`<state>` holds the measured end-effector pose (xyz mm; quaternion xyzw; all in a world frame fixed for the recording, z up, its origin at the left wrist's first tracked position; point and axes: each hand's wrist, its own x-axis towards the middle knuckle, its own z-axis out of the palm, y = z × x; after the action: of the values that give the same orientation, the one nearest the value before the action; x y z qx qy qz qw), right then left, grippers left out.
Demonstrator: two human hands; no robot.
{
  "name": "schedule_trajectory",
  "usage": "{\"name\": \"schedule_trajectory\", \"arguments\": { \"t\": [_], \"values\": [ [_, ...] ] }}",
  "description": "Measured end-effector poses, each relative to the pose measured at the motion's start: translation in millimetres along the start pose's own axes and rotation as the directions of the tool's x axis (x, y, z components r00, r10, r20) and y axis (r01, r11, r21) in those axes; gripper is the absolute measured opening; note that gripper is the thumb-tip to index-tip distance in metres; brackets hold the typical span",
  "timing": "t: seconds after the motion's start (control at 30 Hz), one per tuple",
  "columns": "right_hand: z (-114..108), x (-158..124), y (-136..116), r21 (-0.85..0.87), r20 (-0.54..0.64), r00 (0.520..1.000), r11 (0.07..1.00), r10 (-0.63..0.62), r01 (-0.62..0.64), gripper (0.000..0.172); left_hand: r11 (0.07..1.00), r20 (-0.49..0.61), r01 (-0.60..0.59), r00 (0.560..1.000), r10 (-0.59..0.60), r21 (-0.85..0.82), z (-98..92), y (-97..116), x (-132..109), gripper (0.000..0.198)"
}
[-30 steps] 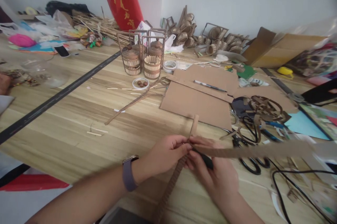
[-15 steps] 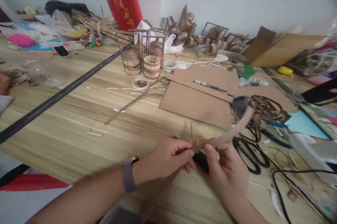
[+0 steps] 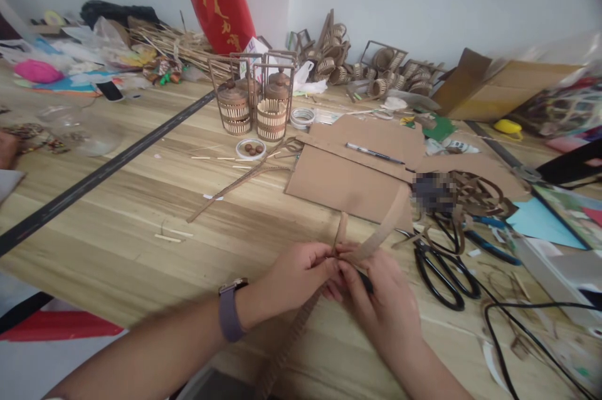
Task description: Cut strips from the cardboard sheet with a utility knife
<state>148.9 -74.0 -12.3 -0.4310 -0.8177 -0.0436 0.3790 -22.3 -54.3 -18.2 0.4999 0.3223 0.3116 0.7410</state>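
Observation:
My left hand (image 3: 296, 278), with a watch on its wrist, is closed in a pinch on a flat brown strip (image 3: 384, 222). Close against its fingertips, my right hand (image 3: 388, 300) pinches the same strip. The long end curves up and right over the cardboard; another narrow brown end (image 3: 341, 229) stands up between the hands. Below my left hand a ridged brown band (image 3: 295, 337) slants down, blurred. Part of a dark object (image 3: 365, 281) shows behind my right fingers. The exact join at the fingertips is hidden.
Black-handled scissors (image 3: 439, 278) lie right of my hands, near a tangle of brown strips (image 3: 480, 190). Ahead are cardboard sheets (image 3: 348, 184) with a pen (image 3: 374, 153), small slatted baskets (image 3: 271, 119) and a tape ring (image 3: 251, 149). A black cable (image 3: 489, 318) bends at right.
My right hand has moved left, up against my left fingertips. The strip's long end has swung left and stands steeper. The upright end now shows its broad side.

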Motion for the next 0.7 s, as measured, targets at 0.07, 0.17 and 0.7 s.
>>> {"name": "schedule_trajectory", "arguments": {
  "t": [0.07,0.17,0.7],
  "values": [
    [-2.4,0.5,0.4,-0.003,-0.017,1.000,1.000,0.003,-0.003,0.010,1.000,0.000,-0.006,1.000,0.006,0.027,1.0,1.2,-1.6,0.051],
    [-7.8,0.0,-0.5,-0.013,-0.064,0.994,0.996,0.085,-0.086,0.011,0.995,0.003,-0.008,1.000,0.007,0.098,1.9,4.0,-3.9,0.045],
    [-3.9,0.7,5.8,-0.002,-0.051,0.994,0.996,0.093,-0.093,0.010,0.999,0.017,0.034,0.999,-0.034,-0.020,-4.4,2.1,1.6,0.057]
  ]
}}
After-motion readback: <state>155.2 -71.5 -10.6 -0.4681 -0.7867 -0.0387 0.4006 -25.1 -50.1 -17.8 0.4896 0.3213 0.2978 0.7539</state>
